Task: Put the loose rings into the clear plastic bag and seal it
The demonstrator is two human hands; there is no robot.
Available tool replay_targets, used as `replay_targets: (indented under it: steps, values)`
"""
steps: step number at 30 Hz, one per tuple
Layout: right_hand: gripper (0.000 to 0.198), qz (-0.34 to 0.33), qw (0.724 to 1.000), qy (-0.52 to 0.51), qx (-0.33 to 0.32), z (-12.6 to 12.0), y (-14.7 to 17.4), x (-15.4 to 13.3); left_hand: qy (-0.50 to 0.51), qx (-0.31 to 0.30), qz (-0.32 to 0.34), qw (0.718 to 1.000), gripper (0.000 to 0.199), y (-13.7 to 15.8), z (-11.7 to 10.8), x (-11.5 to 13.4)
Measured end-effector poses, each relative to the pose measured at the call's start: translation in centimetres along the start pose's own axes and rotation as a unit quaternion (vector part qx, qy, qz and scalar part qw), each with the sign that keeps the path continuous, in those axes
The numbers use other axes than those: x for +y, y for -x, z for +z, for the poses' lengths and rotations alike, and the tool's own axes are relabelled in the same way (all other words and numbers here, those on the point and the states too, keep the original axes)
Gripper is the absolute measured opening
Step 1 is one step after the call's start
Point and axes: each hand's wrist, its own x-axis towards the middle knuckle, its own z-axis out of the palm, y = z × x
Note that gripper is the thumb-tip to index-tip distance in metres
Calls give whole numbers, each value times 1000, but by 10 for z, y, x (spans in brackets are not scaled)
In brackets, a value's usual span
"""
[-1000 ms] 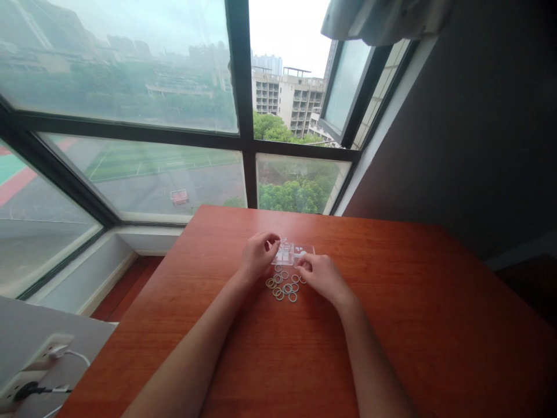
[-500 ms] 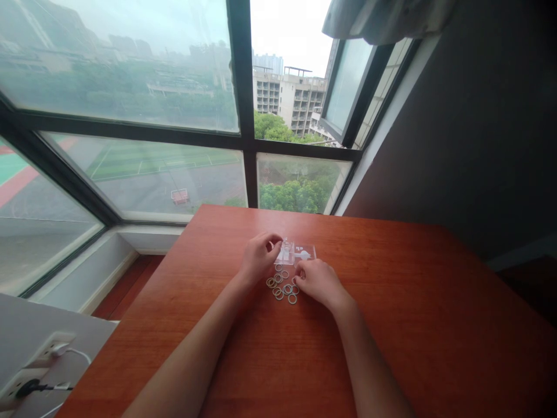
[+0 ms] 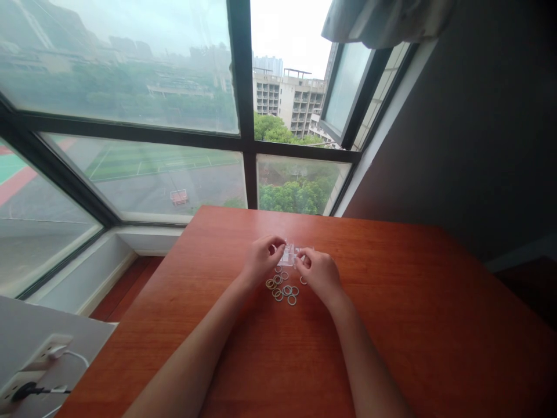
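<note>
writing: none readable on any item
socket: white wall socket (image 3: 46, 348) at near left, white plug in it; a black plug (image 3: 21, 392) sits below
desk: reddish-brown wood-grain desk (image 3: 413, 302), smooth with a slight sheen, corner set against the window
rings: small thin rings (image 3: 282, 289), pale and metallic-looking, loose flat cluster on the desk, just on the near side of both hands and between them
left hand: left hand (image 3: 260, 259) curled, fingertips pressed on the left edge of the clear box; can't tell whether it pinches the box or only steadies it
right hand: right hand (image 3: 319, 271) curled, thumb and forefinger pinched at the box's right side; whatever is in the pinch is too small to make out
box: clear plastic box (image 3: 289, 254), small, rectangular, transparent, resting on the desk between the two hands, touching both, just beyond the rings
window: dark metal frame (image 3: 243, 145), large glass panes; sports field and buildings outside
curtain: grey fabric (image 3: 383, 20) bunched at top right
</note>
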Motion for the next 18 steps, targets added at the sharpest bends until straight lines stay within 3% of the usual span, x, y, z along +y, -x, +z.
replay_targets:
  steps: [8, 18]
  values:
    - [14, -2, 997, -45, 61, -2, 0, -1, 77, -56, -1, 995, 15, 1, 2, 14]
    - [14, -14, 996, -44, 73, -2, 1, -1, 95, -87, 1, 992, 10, 3, 2, 22]
